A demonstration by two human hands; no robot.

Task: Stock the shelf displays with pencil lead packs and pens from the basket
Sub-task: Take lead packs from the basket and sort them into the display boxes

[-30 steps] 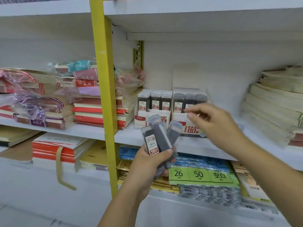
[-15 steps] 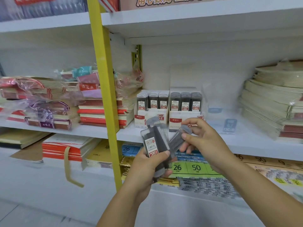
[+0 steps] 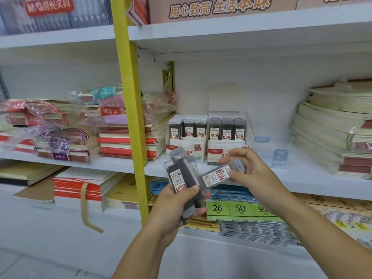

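Bundle of clear plastic pencil lead packs with red-and-white labels [image 3: 177, 175] was held roughly upright in the left hand [image 3: 175, 208], fingers and thumb curled round it. A single clear lead pack [image 3: 217, 175] was pinched near its grey cap end in the grip of the right hand [image 3: 251, 174], between thumb and fingers. Its long axis was slanted: cap end up-right, foot down-left toward the bundle. Contact between the two could not be settled from this view. Label appeared to read 0.7. The white card display box of 0.7 packs [image 3: 223, 153] stood on the white shelf [image 3: 312, 179] just behind the right hand, which was the nearer hand. Its packs stood upright, so righting would likely be needed before insertion.
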